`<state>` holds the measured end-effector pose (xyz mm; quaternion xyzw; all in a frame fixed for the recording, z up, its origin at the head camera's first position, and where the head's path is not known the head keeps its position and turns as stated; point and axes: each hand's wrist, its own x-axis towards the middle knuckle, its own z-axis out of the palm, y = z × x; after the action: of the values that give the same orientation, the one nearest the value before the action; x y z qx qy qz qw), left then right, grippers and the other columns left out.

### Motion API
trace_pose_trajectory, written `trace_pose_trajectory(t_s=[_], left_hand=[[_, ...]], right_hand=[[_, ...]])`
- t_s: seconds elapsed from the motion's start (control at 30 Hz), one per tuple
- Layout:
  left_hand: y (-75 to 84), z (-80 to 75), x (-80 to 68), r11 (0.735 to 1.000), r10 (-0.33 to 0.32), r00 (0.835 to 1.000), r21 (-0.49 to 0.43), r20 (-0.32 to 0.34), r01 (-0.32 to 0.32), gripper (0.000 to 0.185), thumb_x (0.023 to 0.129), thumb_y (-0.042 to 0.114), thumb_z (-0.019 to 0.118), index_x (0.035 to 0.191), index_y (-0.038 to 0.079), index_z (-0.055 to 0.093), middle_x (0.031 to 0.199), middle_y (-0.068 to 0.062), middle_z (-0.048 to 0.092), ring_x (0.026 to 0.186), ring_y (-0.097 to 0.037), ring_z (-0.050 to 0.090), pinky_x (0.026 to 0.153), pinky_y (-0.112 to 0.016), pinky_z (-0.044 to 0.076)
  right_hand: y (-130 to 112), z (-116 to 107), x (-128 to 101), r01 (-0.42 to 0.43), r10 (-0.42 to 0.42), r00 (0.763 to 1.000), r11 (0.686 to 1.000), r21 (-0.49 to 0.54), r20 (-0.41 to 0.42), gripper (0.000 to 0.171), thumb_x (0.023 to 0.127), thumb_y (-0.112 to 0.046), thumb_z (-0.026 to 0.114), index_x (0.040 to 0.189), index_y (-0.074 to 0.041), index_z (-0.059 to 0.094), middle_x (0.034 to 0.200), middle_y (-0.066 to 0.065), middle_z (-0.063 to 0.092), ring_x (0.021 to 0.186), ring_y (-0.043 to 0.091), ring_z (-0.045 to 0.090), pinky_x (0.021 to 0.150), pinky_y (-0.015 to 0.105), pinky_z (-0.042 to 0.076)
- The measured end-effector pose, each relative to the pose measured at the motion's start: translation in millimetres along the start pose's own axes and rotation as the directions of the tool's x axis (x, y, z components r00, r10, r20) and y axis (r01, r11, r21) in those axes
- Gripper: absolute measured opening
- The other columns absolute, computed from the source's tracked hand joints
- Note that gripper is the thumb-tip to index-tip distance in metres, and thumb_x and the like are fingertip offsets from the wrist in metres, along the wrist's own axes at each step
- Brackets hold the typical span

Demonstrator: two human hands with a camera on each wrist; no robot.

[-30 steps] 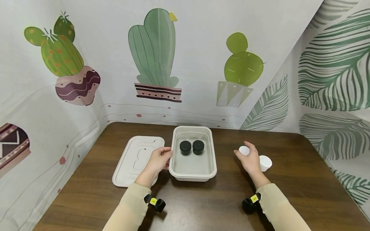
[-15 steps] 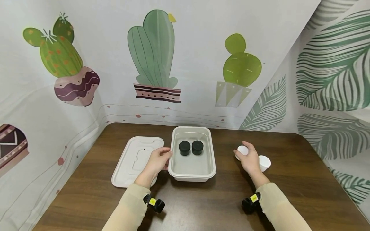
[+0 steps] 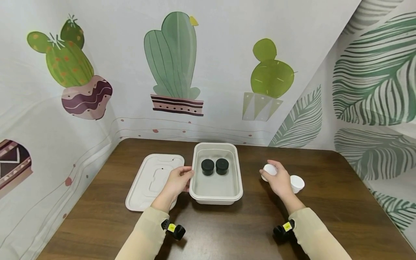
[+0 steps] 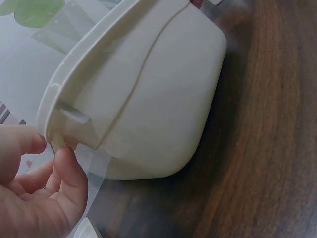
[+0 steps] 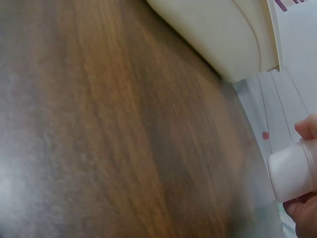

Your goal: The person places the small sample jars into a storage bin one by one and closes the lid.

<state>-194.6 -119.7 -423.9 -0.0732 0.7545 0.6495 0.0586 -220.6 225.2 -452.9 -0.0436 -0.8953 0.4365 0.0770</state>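
Note:
On the table stands an off-white, rectangular plastic box, open at the top. Two short black-lidded jars sit side by side inside it. My left hand pinches the box's left rim between thumb and fingers; the left wrist view shows the thumb right at the rim. To the right of the box, my right hand grips a small white round jar by its sides. In the right wrist view that white jar shows its smooth, rounded end, partly covered by fingers.
A flat off-white lid lies left of the box, partly behind the left forearm. Just right of my right hand stands a second small white jar. A cactus-print cloth hangs behind the brown wooden table.
My right hand has shifted slightly left with the white jar, widening the gap to the second one. The left hand and the box stay where they were.

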Motion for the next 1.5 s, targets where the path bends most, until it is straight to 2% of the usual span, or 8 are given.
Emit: trace_pose_trajectory(t_s=[0.4, 0.5, 0.67, 0.77, 1.0, 1.27, 1.5], left_hand=[[-2.3, 0.1, 0.0, 0.999, -0.011, 1.0, -0.038, 0.003, 0.011, 0.038, 0.093, 0.017, 0.057, 0.125, -0.003, 0.055, 0.1, -0.022, 0.064, 0.066, -0.017, 0.064, 0.049, -0.023, 0.05], [4.6, -0.4, -4.2, 0.999, -0.01, 1.0, -0.043, 0.017, 0.011, 0.038, 0.093, 0.014, 0.055, 0.125, -0.006, 0.053, 0.101, -0.025, 0.063, 0.066, -0.017, 0.063, 0.049, -0.023, 0.05], [22.6, -2.6, -20.5, 0.999, -0.01, 1.0, -0.03, 0.018, 0.011, 0.037, 0.094, 0.011, 0.052, 0.125, -0.009, 0.051, 0.1, -0.026, 0.062, 0.064, -0.015, 0.062, 0.05, -0.021, 0.049], [24.9, -3.4, -23.8, 0.999, -0.006, 1.0, -0.031, 0.017, 0.007, 0.037, 0.094, 0.011, 0.052, 0.125, -0.01, 0.051, 0.098, -0.025, 0.062, 0.063, -0.014, 0.061, 0.05, -0.021, 0.049], [-4.4, -0.7, 0.3, 1.0, 0.007, 1.0, -0.03, 0.0, -0.007, 0.037, 0.092, 0.017, 0.057, 0.123, -0.003, 0.056, 0.097, -0.02, 0.064, 0.061, -0.015, 0.062, 0.048, -0.023, 0.05], [-5.5, -1.0, 2.3, 0.999, 0.008, 1.0, -0.036, 0.009, -0.008, 0.036, 0.092, 0.017, 0.057, 0.123, -0.003, 0.056, 0.099, -0.023, 0.063, 0.06, -0.015, 0.062, 0.048, -0.023, 0.05], [-5.5, -0.5, 1.5, 1.0, 0.001, 1.0, -0.031, 0.008, -0.001, 0.037, 0.092, 0.017, 0.057, 0.123, -0.002, 0.056, 0.095, -0.019, 0.064, 0.06, -0.014, 0.061, 0.049, -0.023, 0.05]], right_hand=[[-13.0, 2.2, -12.9, 0.056, -0.056, 0.998, 0.998, 0.001, -0.014, 0.052, 0.085, -0.025, 0.069, 0.129, -0.003, 0.051, 0.129, 0.022, 0.055, 0.113, 0.036, 0.054, 0.093, 0.045, 0.042], [-19.2, 4.0, -14.0, 0.076, -0.076, 0.997, 0.997, -0.028, -0.008, 0.052, 0.085, -0.027, 0.069, 0.129, -0.004, 0.052, 0.129, 0.022, 0.056, 0.112, 0.036, 0.054, 0.092, 0.047, 0.044], [-29.9, 9.2, -14.7, 0.102, -0.101, 0.995, 0.994, -0.048, 0.009, 0.052, 0.085, -0.028, 0.069, 0.129, -0.007, 0.052, 0.129, 0.021, 0.056, 0.112, 0.036, 0.056, 0.09, 0.048, 0.045], [-34.7, 11.3, -13.8, 0.125, -0.125, 0.992, 0.991, -0.051, 0.01, 0.052, 0.084, -0.028, 0.07, 0.128, -0.007, 0.053, 0.126, 0.02, 0.058, 0.108, 0.034, 0.058, 0.086, 0.045, 0.047], [-45.1, 7.6, -12.1, 0.16, -0.16, 0.987, 0.986, -0.049, 0.009, 0.052, 0.084, -0.03, 0.07, 0.128, -0.008, 0.053, 0.123, 0.019, 0.06, 0.105, 0.033, 0.059, 0.085, 0.045, 0.049], [-58.3, 4.1, -10.3, 0.219, -0.22, 0.975, 0.975, -0.038, -0.011, 0.051, 0.082, -0.029, 0.073, 0.125, -0.007, 0.056, 0.121, 0.017, 0.062, 0.102, 0.031, 0.061, 0.082, 0.043, 0.049], [-69.0, 2.7, -8.7, 0.244, -0.245, 0.969, 0.969, -0.031, -0.017, 0.05, 0.08, -0.026, 0.075, 0.122, -0.007, 0.058, 0.117, 0.015, 0.064, 0.098, 0.029, 0.062, 0.08, 0.041, 0.05]])
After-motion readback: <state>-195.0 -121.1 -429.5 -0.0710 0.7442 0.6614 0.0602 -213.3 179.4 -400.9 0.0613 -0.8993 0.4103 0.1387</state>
